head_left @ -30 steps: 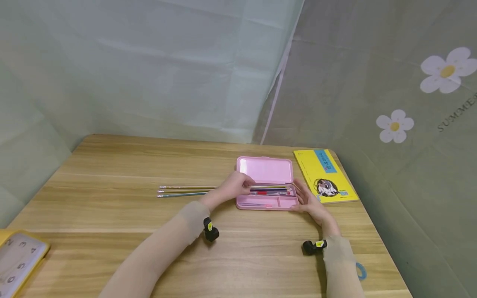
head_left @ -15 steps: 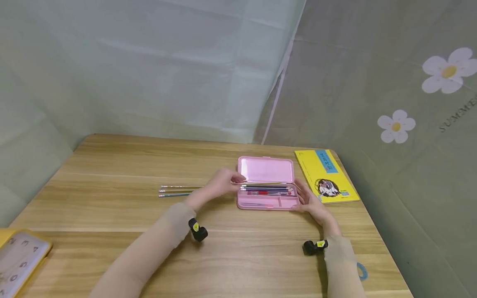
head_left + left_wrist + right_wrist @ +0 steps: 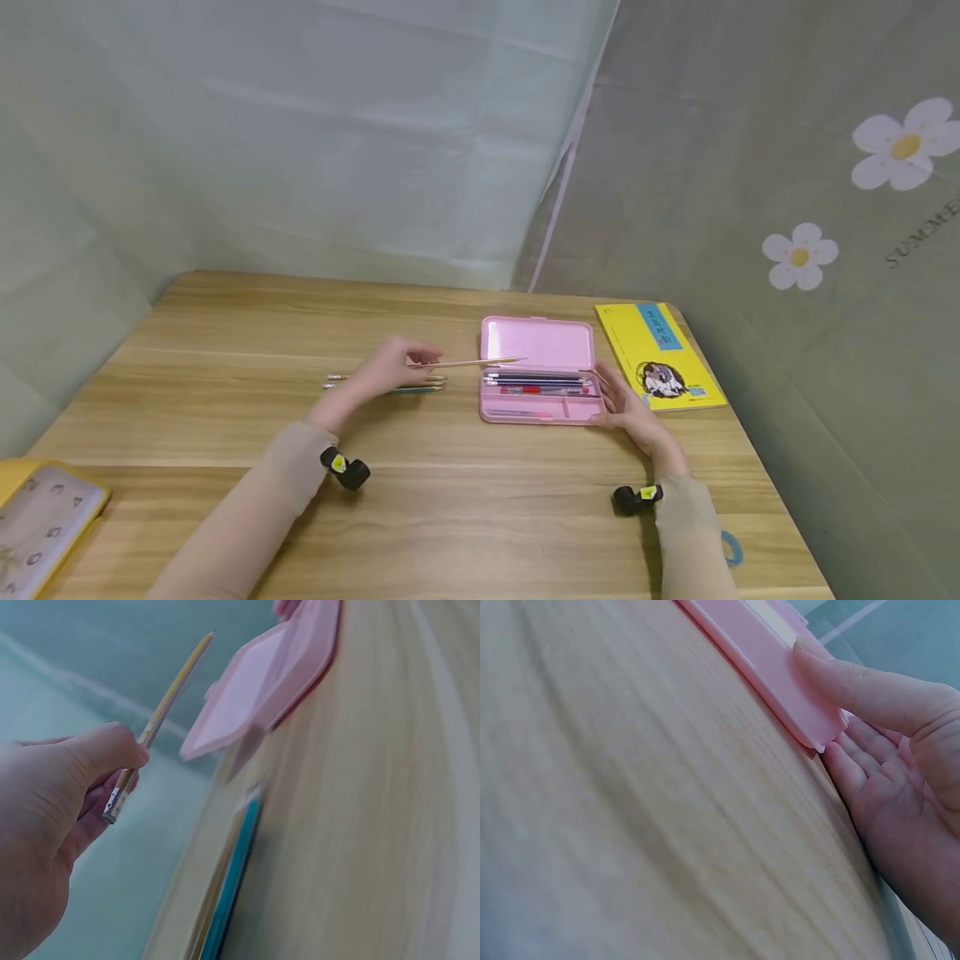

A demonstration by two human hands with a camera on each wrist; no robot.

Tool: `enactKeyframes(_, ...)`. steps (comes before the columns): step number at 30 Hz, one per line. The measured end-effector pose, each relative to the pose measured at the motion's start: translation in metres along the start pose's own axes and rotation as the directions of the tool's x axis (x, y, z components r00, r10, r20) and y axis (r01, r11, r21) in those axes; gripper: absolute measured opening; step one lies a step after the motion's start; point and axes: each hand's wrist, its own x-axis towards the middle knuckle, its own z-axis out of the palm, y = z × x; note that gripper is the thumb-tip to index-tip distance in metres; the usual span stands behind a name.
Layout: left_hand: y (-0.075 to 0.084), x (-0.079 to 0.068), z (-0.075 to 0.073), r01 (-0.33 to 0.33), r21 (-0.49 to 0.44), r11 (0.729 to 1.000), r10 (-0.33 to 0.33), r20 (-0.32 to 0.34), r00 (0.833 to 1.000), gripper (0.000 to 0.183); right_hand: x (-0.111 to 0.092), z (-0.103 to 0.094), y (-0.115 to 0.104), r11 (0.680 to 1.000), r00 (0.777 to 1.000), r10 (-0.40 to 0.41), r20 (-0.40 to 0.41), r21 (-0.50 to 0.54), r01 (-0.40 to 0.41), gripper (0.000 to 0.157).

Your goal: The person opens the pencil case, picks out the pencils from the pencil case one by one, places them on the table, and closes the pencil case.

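Note:
My left hand (image 3: 390,365) pinches a yellow pencil (image 3: 166,705) near its eraser end, between thumb and fingers. The pencil is raised, its point reaching in front of the open lid (image 3: 537,342) of a pink pencil case (image 3: 583,408). Beneath that hand a teal pencil (image 3: 238,874) and yellowish pencils lie on the table, partly covered in the head view. My right hand (image 3: 633,417) grips the case's right end, thumb over the front rim and fingers at the side. Inside the case are several dark pencils (image 3: 534,379) and a red-marked pen (image 3: 532,390).
A yellow book (image 3: 656,357) lies right of the case, near the table's right edge. A yellow-framed clock (image 3: 48,525) is at the left front. By the right sleeve lies a blue ring (image 3: 732,548). Curtains hang behind and beside the table (image 3: 495,508).
My left hand has drawn back leftward from the case, bringing the yellow pencil out and over the pencils on the table. My right hand has stayed at the case's right end.

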Motion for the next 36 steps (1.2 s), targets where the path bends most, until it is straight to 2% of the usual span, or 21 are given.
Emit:
enactKeyframes(7,-0.028,-0.024,-0.027,0.018,-0.01,1.0,-0.019,-0.089,0.996,0.023,0.0,0.0,0.001,1.0,1.0,-0.006,0.0,-0.004,0.006,0.104)
enactKeyframes(15,-0.051,-0.052,-0.05,0.072,0.021,0.997,-0.069,-0.121,0.99,0.024,-0.001,0.0,0.0,1.0,1.0,0.004,-0.008,-0.011,-0.004,0.103)
enactKeyframes(21,-0.06,-0.074,-0.059,0.141,0.043,0.989,-0.136,-0.092,0.986,0.023,-0.001,0.0,0.001,1.0,1.0,-0.001,-0.006,-0.003,0.001,0.103)
enactKeyframes(26,-0.063,-0.087,-0.062,0.155,0.044,0.987,-0.152,-0.054,0.987,0.022,-0.001,-0.001,0.001,1.0,1.0,0.002,-0.008,-0.005,-0.002,0.103)
enactKeyframes(36,-0.067,-0.097,-0.06,0.166,0.006,0.986,-0.166,0.032,0.986,0.018,0.0,-0.001,0.002,1.0,1.0,0.006,-0.009,-0.014,-0.006,0.102)
